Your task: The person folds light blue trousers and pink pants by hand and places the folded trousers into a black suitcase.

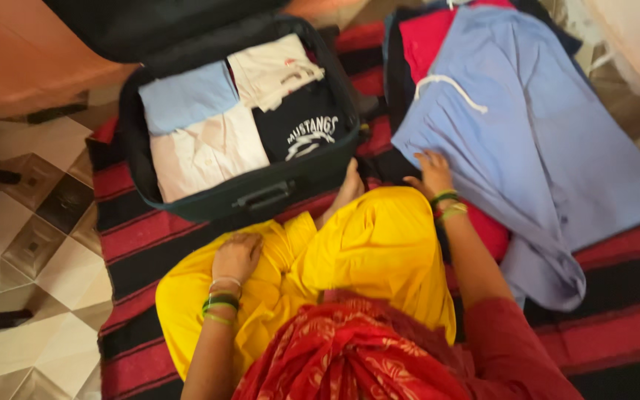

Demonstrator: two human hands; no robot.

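Head view is showing a seated person in yellow trousers and a red patterned scarf [357,355] on a red-and-black striped floor mat [616,318]. Right hand [432,174] is lying palm down, fingers spread flat, on the near edge of a light blue cotton shirt [527,141] that is spreading across the mat at 2 o'clock; nothing is being pinched in that grip, only pressed. Green and gold bangles [447,205] are sitting on that wrist. A white drawstring cord [450,89] is lying across the shirt's upper part, and a red folded garment [427,37] is showing beneath the shirt at 1 o'clock.

Left hand [237,255] is resting on the person's yellow-clad left knee [261,296] at 8 o'clock, fingers curled loosely downward; its grip is closing on nothing.

An open dark green soft-sided suitcase [253,194] is standing at 11 o'clock, just beyond the knees and well apart from the shirt. Inside are lying a pale blue folded cloth [187,96], a white folded shirt [205,152], a cream folded garment [272,70] and a black printed T-shirt [305,126].

Patterned floor tiles [31,252] are showing at 9 o'clock.
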